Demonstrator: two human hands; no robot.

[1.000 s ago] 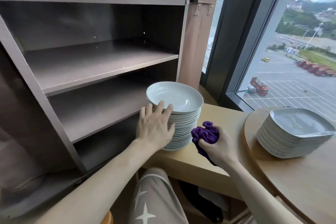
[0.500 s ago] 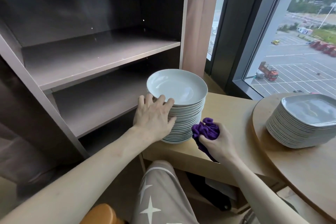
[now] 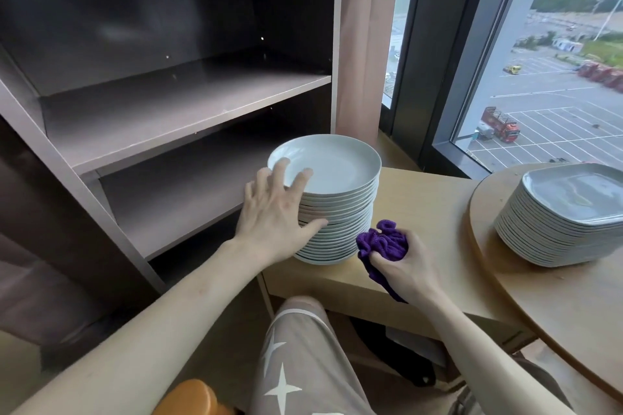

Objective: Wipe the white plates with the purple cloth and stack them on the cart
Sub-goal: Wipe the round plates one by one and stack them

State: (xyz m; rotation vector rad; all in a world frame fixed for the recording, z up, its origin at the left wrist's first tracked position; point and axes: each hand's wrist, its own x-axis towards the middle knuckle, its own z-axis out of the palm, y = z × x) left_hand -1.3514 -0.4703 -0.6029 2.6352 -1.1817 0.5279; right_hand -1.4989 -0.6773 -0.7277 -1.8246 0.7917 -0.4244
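1. White plates [image 3: 337, 222] stand in a tall round stack at the near left corner of the wooden bench [image 3: 424, 205], just beside the cart [image 3: 175, 101] with its open shelves. The top plate [image 3: 333, 163] lies level on the stack.
2. The left grip [image 3: 273, 212] is released. Its spread fingertips rest on the top plate's near rim, and the thumb lies against the stack's side lower down. Nothing is lifted.
3. The right grip [image 3: 409, 268] is clenched round the bunched purple cloth [image 3: 382, 241], near the foot of the stack and apart from the top plate.
4. The step in hand looks like taking the top plate for wiping. No plate shows on the cart's shelves, so the work seems near its start.
5. The next move calls for the left fingers to hook under that one rim, lift it free without dragging the plates beneath, and bring it to the cloth.
6. A second stack of squarish plates [image 3: 569, 219] sits on a round table [image 3: 573, 307] at the right, well apart.
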